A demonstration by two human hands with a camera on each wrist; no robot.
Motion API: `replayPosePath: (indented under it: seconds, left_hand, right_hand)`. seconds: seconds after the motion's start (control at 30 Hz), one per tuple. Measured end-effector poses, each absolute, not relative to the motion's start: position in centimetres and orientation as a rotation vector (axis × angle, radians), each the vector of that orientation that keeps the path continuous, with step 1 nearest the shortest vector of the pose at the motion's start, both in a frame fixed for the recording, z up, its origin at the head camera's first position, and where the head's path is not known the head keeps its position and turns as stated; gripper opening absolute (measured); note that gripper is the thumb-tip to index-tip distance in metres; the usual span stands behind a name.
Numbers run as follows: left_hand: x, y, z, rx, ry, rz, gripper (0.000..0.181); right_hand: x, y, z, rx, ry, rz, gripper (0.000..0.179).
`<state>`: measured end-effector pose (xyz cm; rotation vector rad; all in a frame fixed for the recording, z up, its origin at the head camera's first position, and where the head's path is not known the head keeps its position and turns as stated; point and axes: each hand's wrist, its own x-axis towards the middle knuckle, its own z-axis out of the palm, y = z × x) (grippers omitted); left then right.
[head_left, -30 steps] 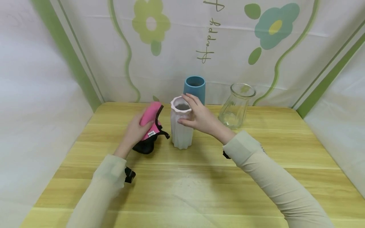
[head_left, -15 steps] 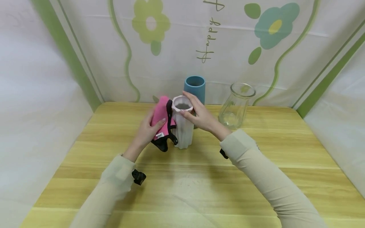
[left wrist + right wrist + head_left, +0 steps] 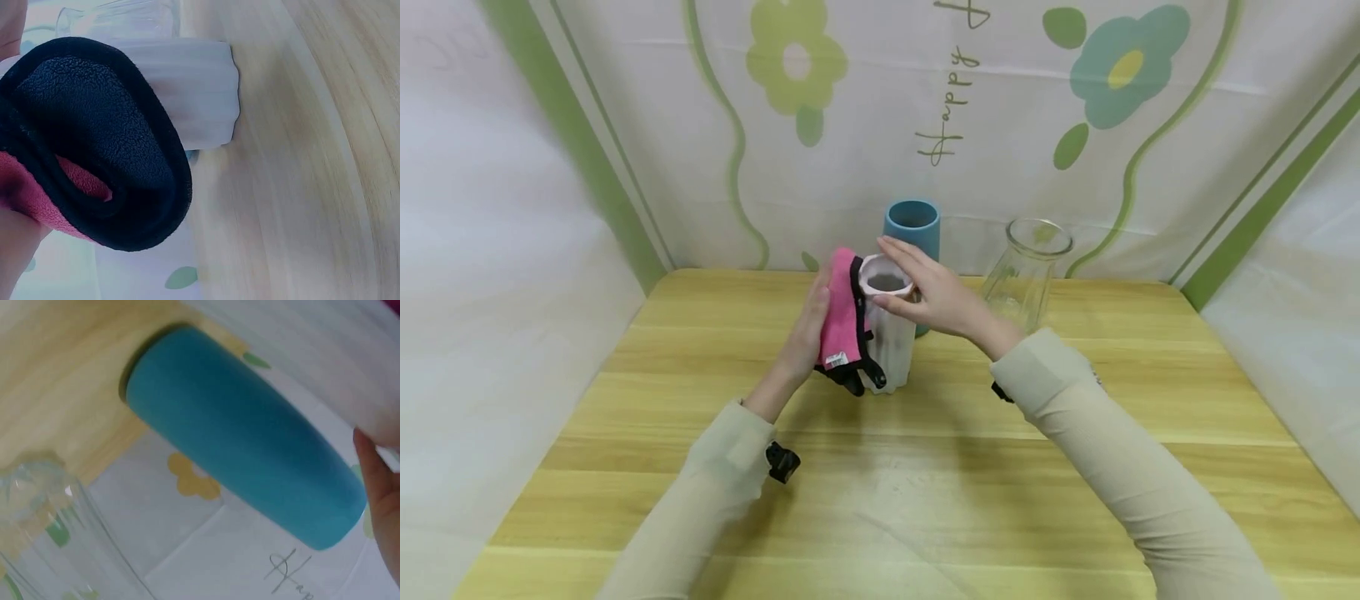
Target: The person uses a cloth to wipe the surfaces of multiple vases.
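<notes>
A pale pinkish-white vase [image 3: 891,350] with a wavy rim stands upright on the table. My right hand [image 3: 943,296] holds it near the top, thumb on the near side and fingers on the far side. My left hand [image 3: 805,337] holds a pink and black cloth [image 3: 844,321] against the vase's left side. The cloth has black edging and a white tag. In the left wrist view its fluffy black face [image 3: 100,119] bends outward in front of the vase [image 3: 200,94]. The left fingers are partly hidden behind the cloth.
A blue vase [image 3: 917,218] stands just behind, partly covered by the white vase and right hand. Farther right is a clear glass vase [image 3: 1026,279], close to the right wrist. A printed curtain [image 3: 865,183] hangs along the wooden table's [image 3: 880,500] back edge.
My left hand has moved right with the cloth, from beside the white vase to against it. My right hand has closed in on the vase's rim, and the vase has shifted slightly right.
</notes>
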<state>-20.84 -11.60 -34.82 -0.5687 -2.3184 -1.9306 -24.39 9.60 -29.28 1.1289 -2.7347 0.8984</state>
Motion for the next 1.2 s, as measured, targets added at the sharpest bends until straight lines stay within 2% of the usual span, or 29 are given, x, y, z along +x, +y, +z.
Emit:
replayPosePath:
  seconds: [0.2,0.6,1.03,1.2]
  left_hand:
    - [-21.1,-11.6,-35.1,-0.576,-2.377,-1.863,0.053]
    - [-21.0,-11.6,-35.7,-0.521,-2.419,-1.809,0.054]
    - [-21.0,-12.0,-37.4,-0.487,-2.53,-1.786,0.052]
    - [-21.1,-12.4,-38.8,-0.439,-2.679,-1.765,0.055]
  right_hand:
    - [-25.1,9.7,-28.8,1.254,-2.8,0.833,0.088]
    - [-24.5,9.3,-29.0,1.107,-2.863,0.848,0.071]
    - [-23.2,8.9,-29.2,0.937,-2.796,0.805,0.072]
    - [-22.8,8.6,-29.5,0.859,-2.774,0.839,0.09]
